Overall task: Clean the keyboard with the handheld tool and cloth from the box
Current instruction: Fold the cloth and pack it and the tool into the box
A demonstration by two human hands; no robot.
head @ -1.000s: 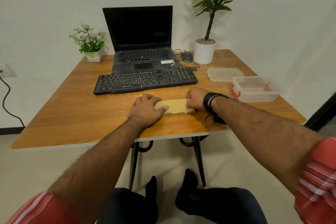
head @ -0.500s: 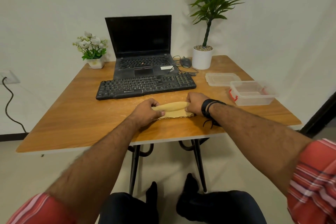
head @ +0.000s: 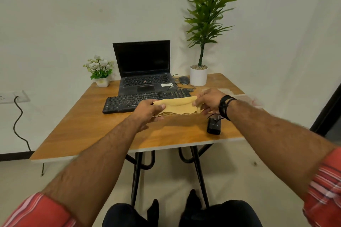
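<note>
The wooden table (head: 77,127) fills the middle of the view, pushed up against a pale wall. At its far right corner stands the tall green plant (head: 206,14) in a white pot, and just left of it the open laptop (head: 143,68) with its screen dark. Directly in front of the laptop lies the black keyboard (head: 127,101), running left to right across the table, its right end hidden behind the hands. And there is the yellow cloth (head: 176,106), folded, held up clear of the table just in front of the keyboard. The left hand (head: 147,111) grips its left end, thumb curled over the top and fingers underneath. The right hand (head: 207,100), with dark bands at the wrist, pinches the right end between thumb and curled fingers. A small pot of white flowers (head: 99,72) sits at the far left corner. Near the front edge, just below the right wrist, lies a small black device (head: 214,126); what it is cannot be told. A mouse (head: 184,80) rests between laptop and plant pot.
</note>
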